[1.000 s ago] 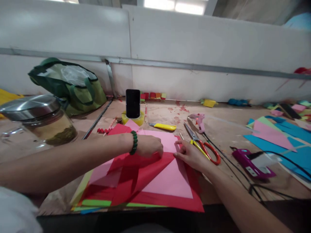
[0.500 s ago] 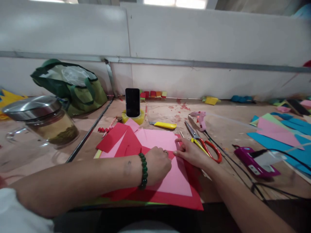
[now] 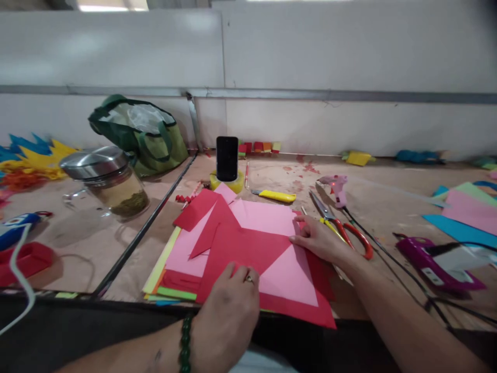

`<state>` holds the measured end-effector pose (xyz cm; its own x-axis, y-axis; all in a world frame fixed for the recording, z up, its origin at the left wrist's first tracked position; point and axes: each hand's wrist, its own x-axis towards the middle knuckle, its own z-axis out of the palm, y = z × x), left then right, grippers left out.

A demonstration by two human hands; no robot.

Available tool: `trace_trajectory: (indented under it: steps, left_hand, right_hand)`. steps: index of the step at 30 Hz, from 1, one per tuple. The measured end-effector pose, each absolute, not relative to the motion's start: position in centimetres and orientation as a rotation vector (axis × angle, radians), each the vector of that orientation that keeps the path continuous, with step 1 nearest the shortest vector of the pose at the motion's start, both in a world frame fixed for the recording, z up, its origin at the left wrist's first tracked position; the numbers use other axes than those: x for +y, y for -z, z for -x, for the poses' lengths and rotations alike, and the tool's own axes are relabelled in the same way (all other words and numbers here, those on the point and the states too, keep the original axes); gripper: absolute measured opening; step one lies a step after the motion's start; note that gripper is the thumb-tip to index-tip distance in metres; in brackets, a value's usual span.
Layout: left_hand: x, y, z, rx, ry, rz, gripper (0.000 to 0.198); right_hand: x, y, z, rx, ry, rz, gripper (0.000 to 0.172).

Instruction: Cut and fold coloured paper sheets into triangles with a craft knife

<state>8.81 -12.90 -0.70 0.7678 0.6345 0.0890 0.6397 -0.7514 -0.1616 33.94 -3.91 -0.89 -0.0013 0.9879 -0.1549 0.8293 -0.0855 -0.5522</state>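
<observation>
A folded red paper sheet (image 3: 244, 246) lies on a pink sheet (image 3: 287, 269) atop a stack of coloured paper near the table's front edge. My left hand (image 3: 229, 311), with a ring and a green bead bracelet, rests on the near corner of the red fold, fingers closed down on the paper. My right hand (image 3: 320, 241) lies flat with its fingers pressing the red sheet's right point against the pink sheet.
Red-handled scissors (image 3: 341, 228), a pink glue gun (image 3: 336, 186) and a yellow cutter (image 3: 275, 196) lie behind the paper. A phone (image 3: 227, 158) stands on a tape roll. A glass jar (image 3: 111, 181) and green bag (image 3: 142, 132) sit at left; a purple device (image 3: 435, 259) at right.
My left hand slid from the fold's middle back to the near corner of the red sheet. The right hand stayed at the right point. The camera swung left.
</observation>
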Motion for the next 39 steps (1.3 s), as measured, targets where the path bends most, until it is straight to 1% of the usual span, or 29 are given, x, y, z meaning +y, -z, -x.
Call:
trace_trajectory:
  steps: [2,4,10,22,28,32,35,37,39]
  left_hand:
    - [-13.6,1.5,-7.8,-1.040,0.164,2.696,0.035]
    - [-14.2,2.1,-6.9,-1.050,0.262,2.652,0.039]
    - [-15.1,2.5,-5.0,-1.046,0.404,2.600,0.037]
    - [-16.3,4.7,-1.9,-0.993,0.402,2.573,0.038]
    - [-16.2,4.7,-1.5,-0.962,0.467,2.582,0.036]
    - [-15.9,4.0,-1.3,-0.931,0.504,2.618,0.033]
    - [-15.7,3.6,-1.3,-0.918,0.491,2.661,0.033]
    - [-15.6,3.6,-1.2,-0.935,0.496,2.695,0.034]
    - [-15.6,3.5,-1.3,-0.978,0.515,2.737,0.035]
  right_hand:
    - [-3.9,0.8,-33.9,-1.890,-0.739,1.983,0.054]
    - [-3.8,0.9,-33.9,-1.891,-0.743,1.980,0.055]
    - [-3.7,1.2,-34.1,-1.894,-0.771,1.939,0.057]
    - [-3.4,1.4,-34.5,-1.892,-0.818,1.936,0.055]
    - [-3.3,1.9,-34.8,-1.905,-0.778,1.941,0.052]
    - [-3.3,0.6,-34.0,-1.918,-0.599,1.952,0.051]
    - [-3.1,-1.1,-31.2,-1.999,-0.484,1.841,0.044]
    - [-2.6,-1.9,-28.8,-2.127,-0.535,1.718,0.038]
    - [-1.9,-2.1,-26.6,-2.240,-0.618,1.669,0.043]
